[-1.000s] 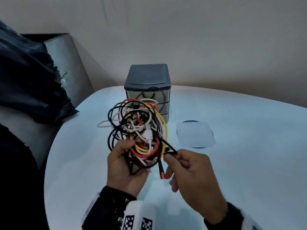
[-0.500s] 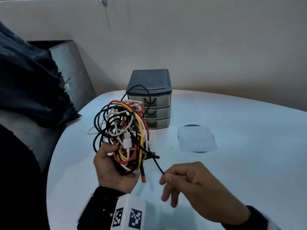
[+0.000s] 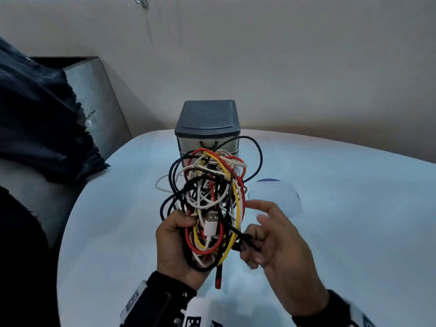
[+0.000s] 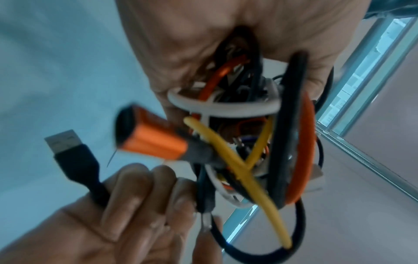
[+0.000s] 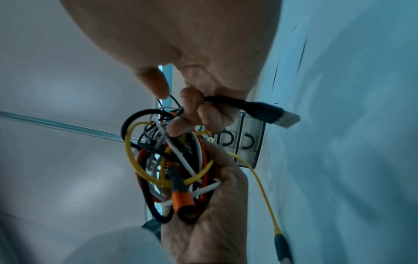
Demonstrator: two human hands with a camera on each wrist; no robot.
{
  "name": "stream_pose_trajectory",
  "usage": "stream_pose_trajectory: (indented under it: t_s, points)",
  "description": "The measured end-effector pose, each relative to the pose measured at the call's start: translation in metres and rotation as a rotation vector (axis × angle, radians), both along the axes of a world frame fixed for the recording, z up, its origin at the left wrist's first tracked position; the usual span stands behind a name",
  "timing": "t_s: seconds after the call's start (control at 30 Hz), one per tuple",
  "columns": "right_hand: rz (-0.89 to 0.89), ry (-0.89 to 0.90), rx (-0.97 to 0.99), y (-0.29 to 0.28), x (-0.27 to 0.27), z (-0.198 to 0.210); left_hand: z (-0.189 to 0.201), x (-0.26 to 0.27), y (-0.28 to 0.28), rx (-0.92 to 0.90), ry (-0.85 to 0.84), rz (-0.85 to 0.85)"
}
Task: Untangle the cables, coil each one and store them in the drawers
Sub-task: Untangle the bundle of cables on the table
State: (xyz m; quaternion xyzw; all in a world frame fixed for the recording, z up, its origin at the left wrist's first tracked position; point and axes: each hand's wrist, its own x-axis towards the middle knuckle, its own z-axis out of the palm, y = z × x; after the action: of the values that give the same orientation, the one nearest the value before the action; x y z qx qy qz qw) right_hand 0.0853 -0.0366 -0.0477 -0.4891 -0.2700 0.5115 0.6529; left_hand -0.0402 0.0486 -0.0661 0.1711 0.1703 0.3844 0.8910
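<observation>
A tangle of black, white, red and yellow cables [image 3: 210, 199] is held up above the white table [image 3: 354, 232]. My left hand [image 3: 175, 241] grips the lower part of the bundle [image 5: 172, 160], a red plug [image 3: 218, 278] dangling below it. My right hand [image 3: 271, 241] sits just right of the bundle, curled round a black cable near its USB plug [image 4: 70, 151], which pokes out past the fingers [image 5: 271, 112]. The grey three-drawer unit [image 3: 207, 123] stands behind the tangle, its drawers closed as far as I can see.
A white paper sheet [image 3: 276, 199] over a dark disc lies on the table to the right of the drawer unit. Dark fabric [image 3: 35, 126] and a grey panel [image 3: 99, 102] sit beyond the table's left edge. A plain wall runs behind.
The left hand has brought the bundle back toward the centre, in front of the drawers. The right hand has risen to the bundle's right side, with the black cable still in it.
</observation>
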Motion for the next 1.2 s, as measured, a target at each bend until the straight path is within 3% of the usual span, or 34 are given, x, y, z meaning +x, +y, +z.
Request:
stream_pose_trajectory:
  t_s: [0.23,0.4,0.47,0.53,0.6,0.67,0.73,0.8,0.9,1.03,1.2]
  points:
    - [-0.054,-0.154,-0.103,0.005,0.008,-0.004,-0.017,0.003,-0.001,-0.092,0.086,-0.043]
    - [-0.269,-0.617,-0.044,0.006,0.030,-0.011,-0.005,0.005,-0.001,-0.070,0.113,-0.110]
    - [-0.388,-0.542,0.018,0.005,0.044,-0.009,-0.003,0.001,0.006,-0.058,0.155,-0.131]
    - [-0.381,-0.328,0.063,0.001,0.057,-0.003,-0.004,-0.002,0.013,-0.051,0.172,-0.144]
    - [-0.349,-0.277,0.073,-0.002,0.068,0.000,-0.006,-0.003,0.017,-0.048,0.186,-0.154]
    - [-0.374,-0.473,0.095,-0.004,0.074,-0.004,-0.005,0.001,0.016,-0.042,0.201,-0.169]
    - [-0.410,-0.797,0.148,-0.004,0.071,-0.005,-0.005,0.006,0.012,-0.050,0.222,-0.162]
    - [-0.421,-0.969,0.193,-0.004,0.065,-0.007,-0.008,0.008,0.011,-0.080,0.221,-0.138]
    - [-0.371,-0.849,0.146,0.000,0.063,-0.015,-0.013,0.002,0.015,-0.136,0.179,-0.083]
    - [-0.022,-0.662,-0.080,0.002,0.052,-0.022,-0.006,-0.004,0.016,-0.126,0.072,-0.058]
    - [0.212,-0.375,-0.205,0.006,0.034,-0.029,-0.012,-0.007,0.017,-0.215,0.118,0.001]
